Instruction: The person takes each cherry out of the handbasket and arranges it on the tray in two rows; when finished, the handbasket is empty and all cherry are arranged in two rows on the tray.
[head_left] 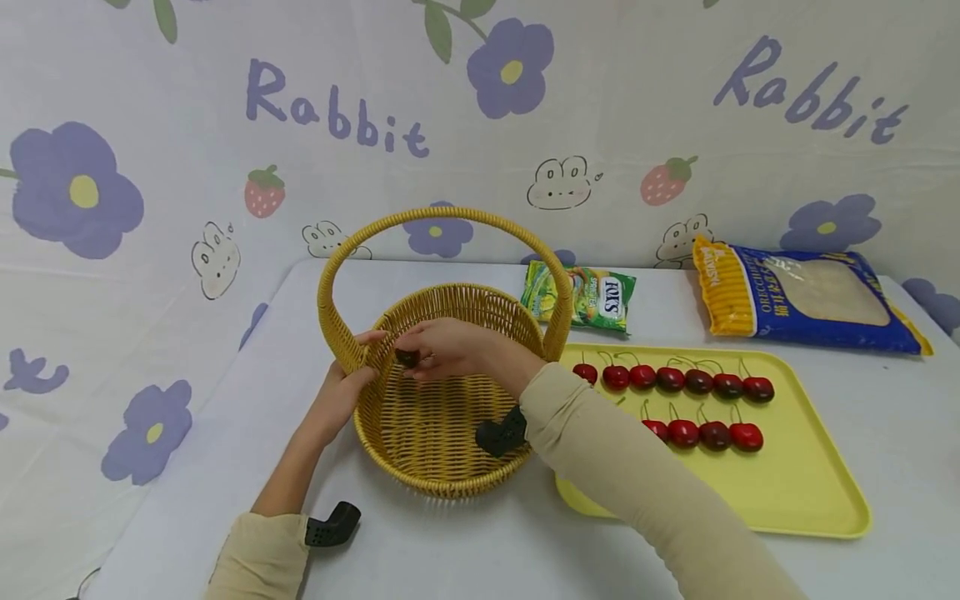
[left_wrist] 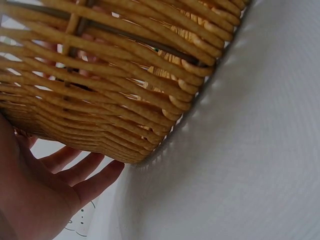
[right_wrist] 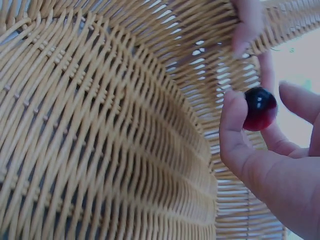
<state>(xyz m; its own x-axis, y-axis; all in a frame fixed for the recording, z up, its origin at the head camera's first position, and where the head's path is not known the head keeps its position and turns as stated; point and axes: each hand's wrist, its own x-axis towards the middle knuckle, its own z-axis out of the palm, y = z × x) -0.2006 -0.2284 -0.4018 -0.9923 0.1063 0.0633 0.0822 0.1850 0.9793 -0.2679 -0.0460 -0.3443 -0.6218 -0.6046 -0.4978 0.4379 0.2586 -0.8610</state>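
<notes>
A yellow-brown wicker basket (head_left: 442, 486) with a tall arched handle stands on the table; its woven floor shows. My left hand (head_left: 339, 398) grips its left rim at the foot of the handle. In the left wrist view, the fingers of that hand (left_wrist: 47, 192) lie along the outside of the wicker wall (left_wrist: 115, 95). Over the inside of the basket, my right hand (head_left: 459, 348) pinches a dark red cherry (head_left: 407, 358) near the left wall. The right wrist view shows this cherry (right_wrist: 260, 109) between the thumb and fingers, close to the weave.
To the right, a yellow tray (head_left: 813, 492) carries two rows of cherries (head_left: 698, 382) with stems, partly behind my right sleeve. A green candy bag (head_left: 600, 298) lies behind the basket. At the back right is a blue and yellow pasta bag (head_left: 810, 296). A patterned cloth hangs behind.
</notes>
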